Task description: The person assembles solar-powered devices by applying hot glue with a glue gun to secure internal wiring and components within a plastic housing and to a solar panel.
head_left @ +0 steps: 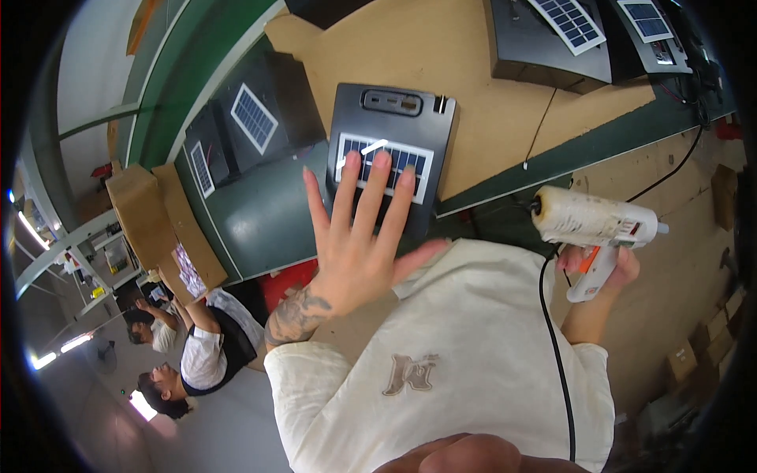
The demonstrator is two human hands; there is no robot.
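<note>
Clearly, the black plastic housing (390, 126) lay at the edge of the cardboard sheet (489, 118), upon the green worktop (272, 217). The left hand (356, 256) was laid flat over this housing, its fingers spread and their tips on the small solar panel (421, 167). To the right of the housing, well apart, the right hand (623, 270) held the white hot-glue gun (587, 221), with fingers wrapped around its handle.

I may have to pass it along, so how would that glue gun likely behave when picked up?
The glue gun, in the right hand, is probably stiff, given how hard it looks. Its bulky barrel above a slimmer handle may make it top-heavy, apt to tip.
</note>
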